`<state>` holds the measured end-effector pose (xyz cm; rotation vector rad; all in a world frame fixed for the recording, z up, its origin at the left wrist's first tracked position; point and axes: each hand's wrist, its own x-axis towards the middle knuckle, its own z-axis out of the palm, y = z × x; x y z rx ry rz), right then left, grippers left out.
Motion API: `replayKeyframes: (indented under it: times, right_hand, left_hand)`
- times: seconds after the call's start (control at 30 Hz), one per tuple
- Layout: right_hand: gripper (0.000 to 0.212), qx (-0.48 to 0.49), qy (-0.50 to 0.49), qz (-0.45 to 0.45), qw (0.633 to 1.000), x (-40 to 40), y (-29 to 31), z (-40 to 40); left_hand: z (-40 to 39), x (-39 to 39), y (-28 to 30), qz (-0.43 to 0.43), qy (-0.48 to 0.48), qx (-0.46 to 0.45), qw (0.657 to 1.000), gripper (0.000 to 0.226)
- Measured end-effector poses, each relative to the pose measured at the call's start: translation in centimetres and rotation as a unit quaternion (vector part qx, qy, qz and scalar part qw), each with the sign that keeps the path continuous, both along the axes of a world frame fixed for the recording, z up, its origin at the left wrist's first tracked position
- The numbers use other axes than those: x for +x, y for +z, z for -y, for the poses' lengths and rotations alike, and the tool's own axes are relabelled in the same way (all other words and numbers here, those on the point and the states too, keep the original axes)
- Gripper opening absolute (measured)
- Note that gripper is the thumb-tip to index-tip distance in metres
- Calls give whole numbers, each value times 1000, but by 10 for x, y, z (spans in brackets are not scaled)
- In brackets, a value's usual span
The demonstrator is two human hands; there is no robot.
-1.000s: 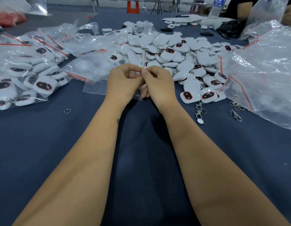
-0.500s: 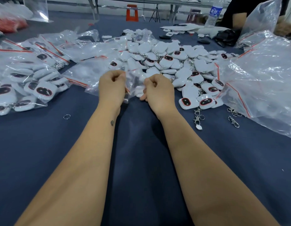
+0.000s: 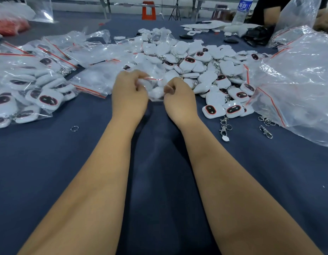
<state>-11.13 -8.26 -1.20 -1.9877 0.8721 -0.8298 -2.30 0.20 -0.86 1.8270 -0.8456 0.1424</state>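
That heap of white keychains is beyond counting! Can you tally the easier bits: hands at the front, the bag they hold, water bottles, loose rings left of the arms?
Hands at the front: 2, left hand, right hand
The small clear bag they pinch: 1
Water bottle: 1
Loose ring left of the arms: 1
Total: 5

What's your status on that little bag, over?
Left hand and right hand pinching small clear bag. White piece inside. Nothing blocking; loose white tags just behind.
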Motion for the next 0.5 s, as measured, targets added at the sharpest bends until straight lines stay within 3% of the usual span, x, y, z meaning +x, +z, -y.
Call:
replayKeyframes:
  times: [0.1,0.2,0.27,0.33,0.43,0.5]
  right_hand:
    - [22,-11,13,-14,1000,1,1,-1]
    - [12,-41,-21,25,999,1,2,-2]
    - [6,-9,-44,72,996,-1,4,-1]
    - [12,74,-28,121,989,-1,6,-1]
    - [17,123,1,166,978,-1,10,0]
    - [19,163,3,200,966,-1,11,0]
  left_hand:
    - [-3,1,5,-25,48,-121,991,24]
    - [-4,-4,7,-7,43,-164,986,34]
    - [-5,-1,9,11,34,-138,990,37]
    - [-4,2,8,16,1,-93,996,41]
    - [-3,-2,3,8,-69,-22,997,50]
    - [-2,-3,2,10,-56,-9,998,49]
